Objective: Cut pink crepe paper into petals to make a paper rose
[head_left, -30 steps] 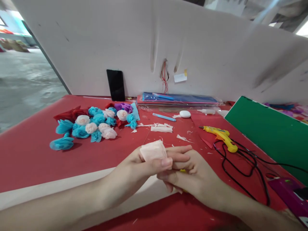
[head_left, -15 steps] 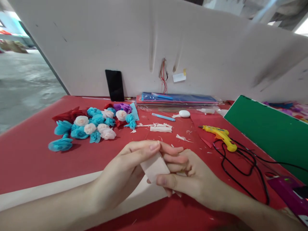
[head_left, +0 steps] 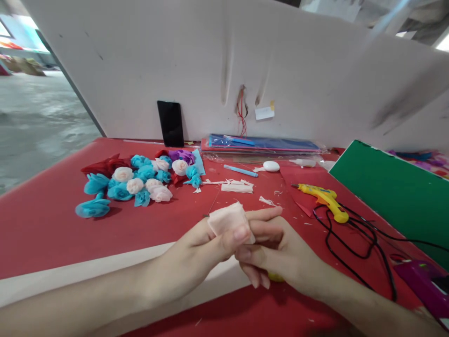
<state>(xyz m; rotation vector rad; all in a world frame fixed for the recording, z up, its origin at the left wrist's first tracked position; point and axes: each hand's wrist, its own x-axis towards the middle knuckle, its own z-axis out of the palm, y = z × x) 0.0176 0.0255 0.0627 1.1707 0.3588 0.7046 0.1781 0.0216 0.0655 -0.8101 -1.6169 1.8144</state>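
Observation:
A small folded piece of pale pink crepe paper [head_left: 225,220] lies over the fingers of my left hand [head_left: 201,255], with the left thumb pressed on it. My right hand [head_left: 293,255] is closed against the left fingertips, its thumb just below the paper. Under the right palm a bit of something yellow [head_left: 275,277] shows; most of it is hidden, so its kind is unclear. Beneath both hands a long pale paper strip [head_left: 140,267] runs across the red table [head_left: 45,224].
Blue, white, red and purple paper flowers [head_left: 140,180] lie at the left. A yellow glue gun [head_left: 324,199] with black cord rests at the right, near a green board [head_left: 389,196]. Behind are a blue pen [head_left: 240,171], paper scraps [head_left: 237,187] and a phone [head_left: 170,124] leaning on the wall.
The pink paper has turned and moved up onto the left fingers, and the left thumb now presses its near face. My right thumb has come off the paper's lower corner.

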